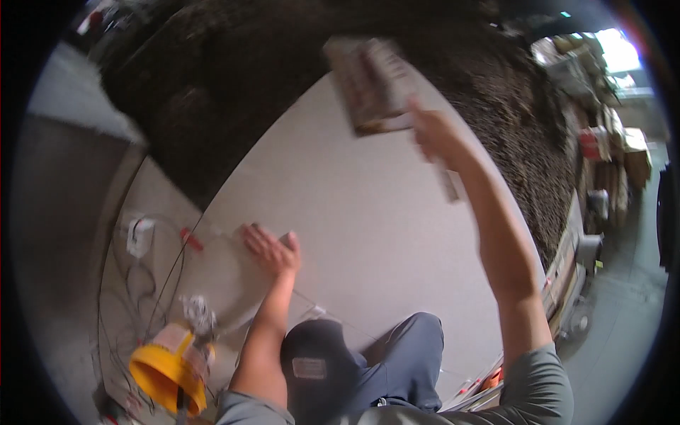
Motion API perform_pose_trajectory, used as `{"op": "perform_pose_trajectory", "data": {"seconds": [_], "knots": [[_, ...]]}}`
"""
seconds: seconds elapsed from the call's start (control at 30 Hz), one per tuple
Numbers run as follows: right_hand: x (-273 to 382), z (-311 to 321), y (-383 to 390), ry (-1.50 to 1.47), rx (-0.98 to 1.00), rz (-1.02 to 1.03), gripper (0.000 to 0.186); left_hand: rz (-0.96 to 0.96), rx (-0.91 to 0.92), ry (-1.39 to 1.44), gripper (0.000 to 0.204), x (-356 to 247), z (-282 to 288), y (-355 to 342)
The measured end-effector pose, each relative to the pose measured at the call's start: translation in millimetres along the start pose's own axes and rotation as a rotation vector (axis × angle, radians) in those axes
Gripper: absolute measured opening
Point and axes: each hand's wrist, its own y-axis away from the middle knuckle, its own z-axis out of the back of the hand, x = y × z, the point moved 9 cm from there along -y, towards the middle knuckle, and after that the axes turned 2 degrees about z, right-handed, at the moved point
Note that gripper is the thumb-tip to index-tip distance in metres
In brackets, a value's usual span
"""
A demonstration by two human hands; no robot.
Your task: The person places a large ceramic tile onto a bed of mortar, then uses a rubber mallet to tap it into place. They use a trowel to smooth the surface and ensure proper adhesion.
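A large pale floor tile [354,219] spreads out in front of my knees. Above its far end, my right hand [435,134] is wrapped round the handle of a mallet [375,85] with a blocky, pale printed head. The mallet is blurred, and I cannot tell whether its head touches the tile. My left hand [273,249] rests flat near the tile's left side, fingers spread, holding nothing.
Dark, loose bedding [191,92] lies beyond the tile and along its right side. At lower left are a yellow open-mouthed container [166,368], a red piece [190,239] and a white box [140,237] among cables. Cartons and buckets [595,144] line the right.
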Motion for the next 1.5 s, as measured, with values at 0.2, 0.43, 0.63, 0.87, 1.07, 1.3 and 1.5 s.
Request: {"op": "perform_pose_trajectory", "data": {"seconds": [0.2, 0.43, 0.63, 0.87, 1.07, 1.3, 1.5], "knots": [[-51, 17, 83, -0.144, -0.460, 0.317, 0.053, -0.002, 0.026, 0.077, 0.091, -11, -1, -2], [-92, -92, 33, 0.073, 0.068, -0.227, 0.065, 0.006, 0.108, 0.116, 0.090, -9, -1, 12], [1, -50, 125, -0.163, -0.103, 0.285, 0.057, 0.042, 0.065, 0.118, 0.087, 1, -3, 4], [-121, -167, 39, 0.482, 0.119, 0.123, 0.059, -0.002, 0.089, 0.188, 0.080, -16, -1, -12], [31, -128, 123, -0.081, 0.180, 0.091, 0.049, 0.026, 0.024, 0.158, 0.077, 5, -5, 8], [-135, -151, 50, 0.669, 0.070, 0.184, 0.062, -0.011, 0.089, 0.223, 0.079, -20, -1, -12], [5, -86, 91, -0.035, 0.215, -0.141, 0.056, 0.049, 0.072, 0.115, 0.075, 4, -8, 3]]}}
